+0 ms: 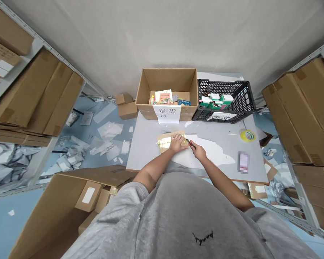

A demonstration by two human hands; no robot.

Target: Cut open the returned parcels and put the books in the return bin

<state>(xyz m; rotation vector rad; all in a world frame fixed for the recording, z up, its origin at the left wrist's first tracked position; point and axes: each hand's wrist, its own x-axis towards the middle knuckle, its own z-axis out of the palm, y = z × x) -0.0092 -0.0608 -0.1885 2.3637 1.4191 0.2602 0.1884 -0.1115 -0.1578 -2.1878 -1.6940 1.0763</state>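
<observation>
My left hand (pixel 176 143) presses down on a gold foil package (pixel 164 142) lying on a tan cardboard sheet at the near middle of the grey table (pixel 224 172). My right hand (pixel 197 151) grips a small utility knife (pixel 190 143) with a dark handle, its tip at the package's right end. The blade is too small to make out. A torn white sheet (pixel 212 149) lies under and to the right of my hands.
An open cardboard box (pixel 167 79) with a white label holds books at the table's far side, beside a black plastic crate (pixel 226 97) of small boxes. A yellow tape roll (pixel 247 136) and a blurred phone (pixel 243 162) lie right. Shelves of cartons flank the table; paper litters the floor.
</observation>
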